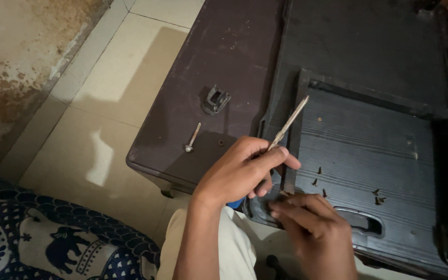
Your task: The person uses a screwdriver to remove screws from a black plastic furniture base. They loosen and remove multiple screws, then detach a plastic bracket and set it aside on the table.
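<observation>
Near the front edge of the dark table (pixel 224 46), the left hand (pixel 242 171) grips a screwdriver (pixel 288 123), its shaft angled up over a black plastic panel (pixel 369 150). The right hand (pixel 315 228) presses loosely curled fingertips on the panel's front corner. Small screws (pixel 318 179) lie on the panel; a long screw (pixel 192 138) and a grey clip (pixel 215 99) lie toward the table's left edge.

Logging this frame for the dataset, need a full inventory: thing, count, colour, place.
black plastic casing: 1, black, lying flat on the table's right side
raised ribbed panel: 1, black, on the casing
small loose screws: about six, dark, scattered on the panel
table: 1, dark brown, centre
long screw: 1, silver, on the table
small plastic clip: 1, grey, on the table above the screw
floor tiles: cream, left
patterned cloth: 1, blue and white, bottom left
screwdriver: 1, metal shaft, in left hand
left hand: gripping screwdriver
right hand: fingers resting on casing edge
</observation>
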